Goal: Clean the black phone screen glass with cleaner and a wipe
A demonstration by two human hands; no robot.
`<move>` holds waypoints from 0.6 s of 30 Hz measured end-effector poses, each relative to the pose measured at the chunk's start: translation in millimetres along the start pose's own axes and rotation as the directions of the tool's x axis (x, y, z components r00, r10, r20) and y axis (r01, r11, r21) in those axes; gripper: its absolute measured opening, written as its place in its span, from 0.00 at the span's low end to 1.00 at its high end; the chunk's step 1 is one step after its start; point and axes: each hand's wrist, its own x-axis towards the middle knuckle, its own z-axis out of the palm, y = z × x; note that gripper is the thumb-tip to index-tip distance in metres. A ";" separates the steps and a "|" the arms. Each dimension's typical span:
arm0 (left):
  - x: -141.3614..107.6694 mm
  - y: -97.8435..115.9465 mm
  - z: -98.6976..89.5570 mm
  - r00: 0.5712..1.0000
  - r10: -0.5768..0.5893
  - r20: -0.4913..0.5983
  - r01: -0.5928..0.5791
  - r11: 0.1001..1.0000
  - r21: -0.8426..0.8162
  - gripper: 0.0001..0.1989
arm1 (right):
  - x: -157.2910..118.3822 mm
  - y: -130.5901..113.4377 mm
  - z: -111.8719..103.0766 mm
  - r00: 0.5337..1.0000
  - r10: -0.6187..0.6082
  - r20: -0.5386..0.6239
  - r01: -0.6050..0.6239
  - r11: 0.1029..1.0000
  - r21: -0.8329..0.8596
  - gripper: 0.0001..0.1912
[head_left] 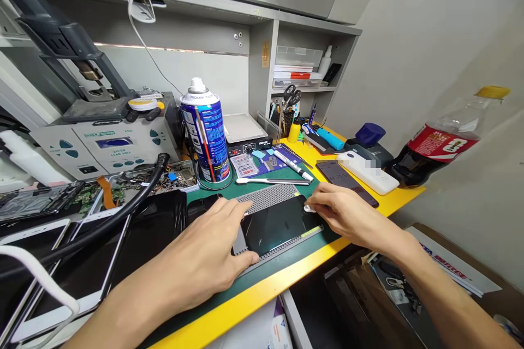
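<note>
A black glossy phone screen [278,226] lies flat on a grey perforated mat [268,198] in the middle of the bench. My left hand [204,245] spans its left end, thumb at the near edge and fingers at the far edge, gripping it. At the screen's right end my right hand [339,207] pinches a small white wad [309,209], which touches the glass; most of the wad is hidden by my fingers. Behind the screen lie a white-headed brush [270,181] and a white marker-like tube [286,162]. A dark phone [344,181] showing digits rests beyond my right hand.
A blue spray can [207,133] stands behind my left hand, beside a small heating plate [245,131]. A grey QUICK station [106,142] and its black hose [139,212] fill the left. A cola bottle [442,144] stands at the right edge of the yellow-rimmed bench [262,297].
</note>
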 end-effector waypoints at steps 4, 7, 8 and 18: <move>0.1 2.8 -3.3 1.000 -0.013 0.021 0.013 1.000 -0.010 0.34 | 25.7 0.4 3.3 1.000 -0.024 -0.018 0.023 1.000 -0.016 0.12; -0.6 3.8 -4.5 1.000 -0.018 0.017 0.018 1.000 -0.014 0.35 | 22.8 -1.6 2.9 0.999 -0.024 -0.022 0.023 0.999 -0.027 0.11; -0.9 3.6 -4.4 1.000 -0.017 0.014 0.017 1.000 -0.014 0.35 | 17.2 -2.7 2.2 1.000 -0.022 -0.018 0.022 0.999 -0.029 0.11; -0.3 0.3 -1.7 1.000 -0.001 0.008 0.001 1.000 -0.017 0.36 | -1.4 -5.5 6.1 0.997 0.069 -0.017 -0.071 0.988 -0.137 0.13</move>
